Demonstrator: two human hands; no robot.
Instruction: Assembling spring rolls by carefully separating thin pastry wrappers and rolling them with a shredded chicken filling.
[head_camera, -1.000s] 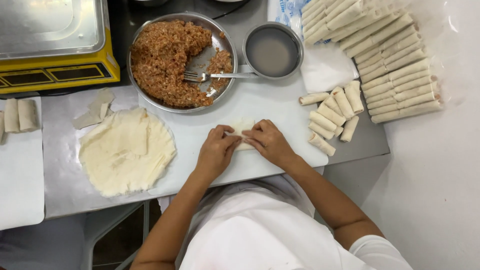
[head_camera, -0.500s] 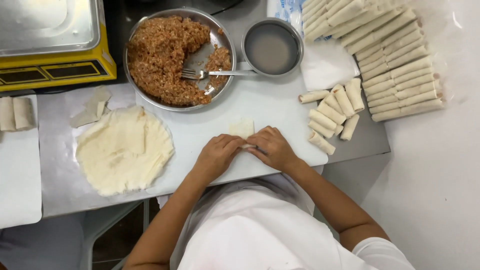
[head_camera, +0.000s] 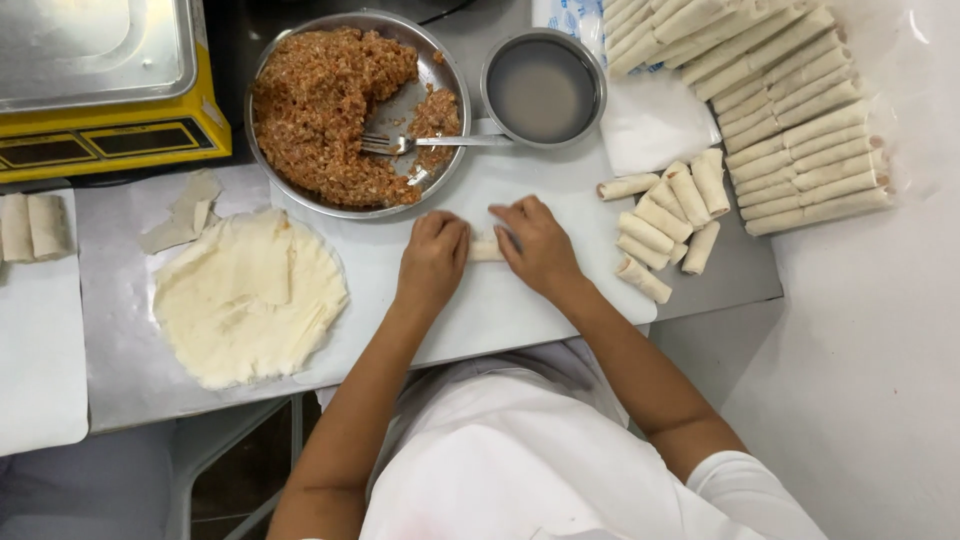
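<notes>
- Leftmost, two rolled pieces (head_camera: 30, 226) lie on a white sheet (head_camera: 40, 380) at the edge, and a yellow scale (head_camera: 110, 90) stands at the back of the bench (head_camera: 110, 330).
- Next comes a round stack of thin wrappers (head_camera: 245, 298), with a few torn scraps (head_camera: 185, 210) just behind it.
- Behind the white board (head_camera: 500, 300) sits a metal bowl of minced filling (head_camera: 325, 105) with a fork (head_camera: 430, 143) in it, and beside that a small bowl of cloudy liquid (head_camera: 543, 88).
- On the board, the left hand (head_camera: 432, 262) lies curled over the left end of a half-rolled wrapper (head_camera: 486, 246), its grip narrow and pressing down.
- The right hand (head_camera: 540, 245) covers the other end in the same way; only the middle of the roll shows between the two hands.
- To roll it well, a fair judgement is even pressure from both hands, so the roll stays tight and straight.
- Farther right, a loose pile of short finished rolls (head_camera: 665, 225) lies near the board's edge, and long rolls (head_camera: 780, 110) lie stacked in rows beyond.
</notes>
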